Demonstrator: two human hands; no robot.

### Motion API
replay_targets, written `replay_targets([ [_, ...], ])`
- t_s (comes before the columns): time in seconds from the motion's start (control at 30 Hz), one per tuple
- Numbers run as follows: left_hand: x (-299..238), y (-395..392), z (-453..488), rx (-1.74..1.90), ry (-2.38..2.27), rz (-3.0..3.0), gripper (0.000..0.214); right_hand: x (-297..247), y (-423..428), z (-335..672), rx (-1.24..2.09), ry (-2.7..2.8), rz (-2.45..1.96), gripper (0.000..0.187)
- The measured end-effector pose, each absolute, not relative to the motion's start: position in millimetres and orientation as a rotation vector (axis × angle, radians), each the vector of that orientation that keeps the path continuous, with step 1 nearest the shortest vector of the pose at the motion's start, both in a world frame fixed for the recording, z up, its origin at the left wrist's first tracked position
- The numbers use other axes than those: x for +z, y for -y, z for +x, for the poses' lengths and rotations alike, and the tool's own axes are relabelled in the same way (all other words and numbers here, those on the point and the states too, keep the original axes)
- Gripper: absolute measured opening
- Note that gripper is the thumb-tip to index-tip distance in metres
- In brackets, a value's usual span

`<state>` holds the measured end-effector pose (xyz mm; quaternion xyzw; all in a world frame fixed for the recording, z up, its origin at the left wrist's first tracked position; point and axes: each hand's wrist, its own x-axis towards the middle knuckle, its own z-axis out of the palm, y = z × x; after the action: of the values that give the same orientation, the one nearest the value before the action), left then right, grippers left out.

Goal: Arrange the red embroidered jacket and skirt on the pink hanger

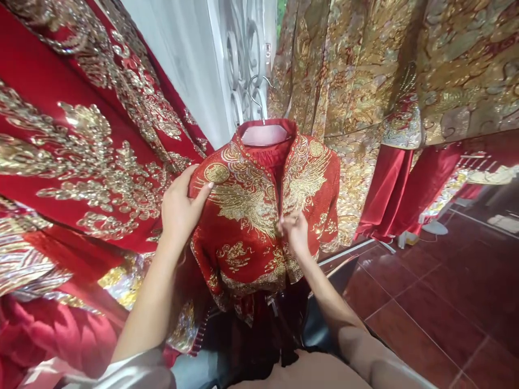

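Observation:
A red jacket (247,227) with gold embroidery hangs on a pink hanger (263,134) in front of me. My left hand (180,208) grips the jacket's left shoulder and sleeve, thumb on the front. My right hand (295,231) is closed in a pinch on the jacket's front opening, about halfway down the chest. The hanger's metal hook (253,92) catches on a white window grille (243,59).
Red embroidered garments (81,151) hang close on my left. Gold embroidered robes (385,70) and red skirts (401,183) hang on the right. A dark red tiled floor (438,302) stretches to the lower right. A white stand base (433,228) sits on it.

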<state>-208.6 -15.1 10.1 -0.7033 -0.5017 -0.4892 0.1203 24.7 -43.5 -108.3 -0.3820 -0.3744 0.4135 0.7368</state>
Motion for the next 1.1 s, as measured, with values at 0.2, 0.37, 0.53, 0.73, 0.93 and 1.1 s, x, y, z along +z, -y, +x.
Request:
replay_targets([
  [0.2,-14,29,-205,-1.531,1.401,-1.949,0.07,-262,132,38,1.038,0.733,-1.279,0.034],
  [0.37,-18,24,-200,-1.59,1.364,-1.844,0.057,-228,128,87,0.878,0.873,-1.421,0.015],
  [0.53,8,-9,-214,-1.971,1.286,-1.769,0.041,-84,52,169,-0.072,1.101,-1.273,0.036],
  [0.73,26,-72,-236,-2.24,1.409,-1.991,0.081,-31,-38,191,0.051,1.417,-1.064,0.064],
  [0.93,13,-69,-239,-2.19,1.428,-2.242,0.078,-94,19,145,-0.195,1.021,-1.163,0.045],
  [1.1,7,-62,-229,-2.204,1.407,-2.074,0.082,-240,118,61,0.508,0.711,-1.309,0.015],
])
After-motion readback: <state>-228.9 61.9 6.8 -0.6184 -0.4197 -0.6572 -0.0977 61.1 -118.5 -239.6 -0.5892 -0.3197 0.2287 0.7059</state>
